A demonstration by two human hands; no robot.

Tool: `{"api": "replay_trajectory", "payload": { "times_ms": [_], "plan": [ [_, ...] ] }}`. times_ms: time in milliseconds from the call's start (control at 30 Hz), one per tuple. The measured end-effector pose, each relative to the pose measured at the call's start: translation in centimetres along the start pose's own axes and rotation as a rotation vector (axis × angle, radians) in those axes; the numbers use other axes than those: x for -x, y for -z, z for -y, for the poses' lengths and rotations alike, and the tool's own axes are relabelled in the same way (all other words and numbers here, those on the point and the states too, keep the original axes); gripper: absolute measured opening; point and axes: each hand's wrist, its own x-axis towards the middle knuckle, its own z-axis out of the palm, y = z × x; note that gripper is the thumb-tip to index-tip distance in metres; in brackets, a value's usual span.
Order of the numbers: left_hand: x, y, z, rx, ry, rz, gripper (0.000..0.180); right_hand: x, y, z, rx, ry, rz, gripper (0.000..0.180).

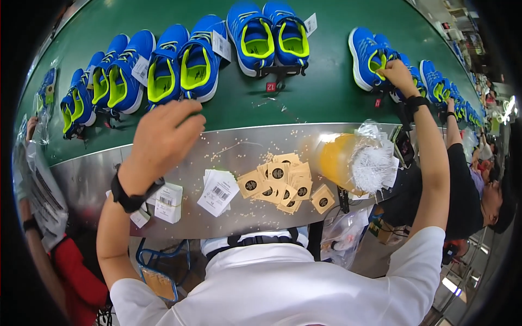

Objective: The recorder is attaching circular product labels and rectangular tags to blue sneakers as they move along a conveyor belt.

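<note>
My right hand (398,77) pinches the collar of a blue shoe (361,58) with lime lining and a white sole, the leftmost of the right-hand group. My left hand (167,129) hovers by the steel edge, fingers loosely bent and apart, with nothing visible in it. Just beyond it, a pair of matching shoes (200,61) carries a white hang tag (221,45). Another tagged pair (269,41) sits at the back middle with a black hook at its heels. Nearer me lie a fanned stack of white barcode tags (218,192) and a pile of tan paper squares (283,182).
More blue shoes (124,70) line the green surface (315,106) at left and right. Small pale beads dot the steel strip (190,149). A yellow container (336,157) stands beside clear plastic fasteners (372,165). Other people work on both sides; a blue-framed stool (163,266) is below.
</note>
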Motion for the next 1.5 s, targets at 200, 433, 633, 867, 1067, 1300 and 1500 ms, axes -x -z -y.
{"api": "replay_trajectory", "payload": {
  "times_ms": [200,433,633,867,1067,1300,1500],
  "plan": [
    [-5.2,-0.7,1.0,0.168,-0.057,0.011,0.015,-0.3,-0.5,11.3,-0.04,0.133,0.077,0.037],
    [-15.7,-5.3,0.5,0.171,-0.381,0.142,0.008,1.1,2.3,8.9,-0.479,0.215,0.096,0.026],
    [-26.5,-13.9,-2.1,0.469,-0.118,0.26,0.023,1.2,4.0,4.6,-0.311,0.243,-0.154,0.038],
    [-24.3,-19.7,-4.4,0.098,-0.212,0.133,0.044,1.5,1.2,1.7,-0.677,0.013,-0.029,0.026],
    [-25.4,-13.2,-3.8,0.147,-0.126,0.623,0.037,1.0,1.3,3.1,-0.666,0.031,0.123,0.02],
    [-31.2,-17.3,2.3,0.248,-0.023,0.39,0.022,1.6,0.1,10.0,-0.438,0.17,0.069,0.021],
    [-32.8,-16.0,2.0,0.394,0.199,0.843,0.025,1.9,0.1,11.4,-0.512,0.136,-0.003,0.023]
  ]
}}
